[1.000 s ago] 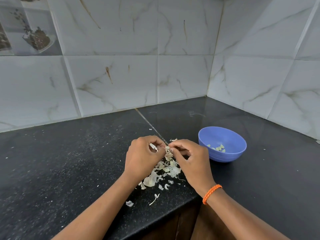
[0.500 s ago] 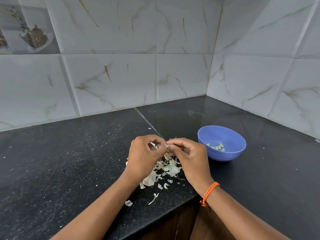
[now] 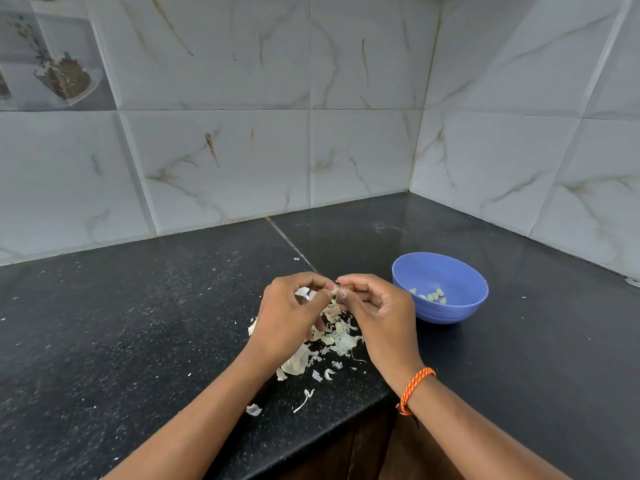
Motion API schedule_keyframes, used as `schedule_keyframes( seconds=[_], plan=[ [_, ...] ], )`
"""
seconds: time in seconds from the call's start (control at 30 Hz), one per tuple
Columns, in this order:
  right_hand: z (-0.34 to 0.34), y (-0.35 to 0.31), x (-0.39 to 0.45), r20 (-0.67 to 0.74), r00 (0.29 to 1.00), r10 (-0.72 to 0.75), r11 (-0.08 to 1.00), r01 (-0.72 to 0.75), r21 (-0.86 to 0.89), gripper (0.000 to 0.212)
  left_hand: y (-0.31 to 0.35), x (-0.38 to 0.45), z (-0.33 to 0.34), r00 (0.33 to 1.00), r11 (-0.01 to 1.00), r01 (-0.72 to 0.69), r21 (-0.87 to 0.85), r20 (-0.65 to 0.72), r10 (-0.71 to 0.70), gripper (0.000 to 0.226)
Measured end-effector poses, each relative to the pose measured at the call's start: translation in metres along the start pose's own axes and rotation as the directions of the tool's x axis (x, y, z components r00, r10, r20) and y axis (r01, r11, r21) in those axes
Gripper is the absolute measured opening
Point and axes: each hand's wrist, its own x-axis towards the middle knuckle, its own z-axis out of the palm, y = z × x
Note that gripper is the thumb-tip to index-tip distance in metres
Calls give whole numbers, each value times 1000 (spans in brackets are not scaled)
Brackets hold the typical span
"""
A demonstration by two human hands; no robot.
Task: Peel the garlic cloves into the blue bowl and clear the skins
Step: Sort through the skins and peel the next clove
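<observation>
Above a heap of pale garlic skins (image 3: 337, 341) on the black counter (image 3: 138, 323), my left hand (image 3: 291, 317) and my right hand (image 3: 377, 313) meet fingertip to fingertip. Both pinch a small garlic clove (image 3: 335, 291), mostly hidden by the fingers, with a bit of papery skin showing beside my left thumb. A blue bowl (image 3: 446, 306) stands just right of my right hand and holds several peeled cloves (image 3: 431, 296).
Loose skin scraps (image 3: 304, 398) lie toward the counter's front edge (image 3: 311, 448). Tiled walls (image 3: 346, 150) meet in a corner behind the bowl. An orange cord bracelet (image 3: 414, 388) circles my right wrist.
Both hands stayed together over the skin heap, with the fingers shifting slightly on the clove. The bowl and skins have not moved.
</observation>
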Motion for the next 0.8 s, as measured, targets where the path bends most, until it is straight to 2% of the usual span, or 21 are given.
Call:
schedule_keyframes(
  seconds=[0.13,0.33,0.4,0.47,0.5,0.57,0.63,0.7,0.8],
  plan=[
    [-1,1,1,-6,1000,22,1000,-22,-21,6,-4,1,0,1000,1000,-10,28,-16,11,6],
    [-3,-4,1,85,993,88,992,-94,80,7,-4,2,-2,999,1000,8,20,-43,-7,11],
    [-5,-6,4,94,992,82,995,-87,53,7,-4,1,-4,998,998,-7,57,-62,10,16],
    [-11,-5,11,109,992,61,996,-54,-74,8,-7,4,-6,994,990,-26,140,-98,40,21],
    [-15,-3,14,128,991,48,981,-23,-191,10,-8,5,-8,992,978,-41,204,-108,64,20],
    [-25,-1,21,202,979,42,894,53,-444,13,-7,6,-11,990,955,-66,290,-102,100,17],
    [-34,-2,25,276,959,67,770,126,-625,16,-5,6,-13,989,947,-78,312,-98,113,14],
    [-38,-6,25,357,927,114,654,200,-730,17,-6,6,-13,988,941,-72,330,-105,112,31],
    [-37,-17,25,447,884,140,556,303,-774,18,-8,7,-14,987,932,-73,355,-108,119,21]
  ],
)
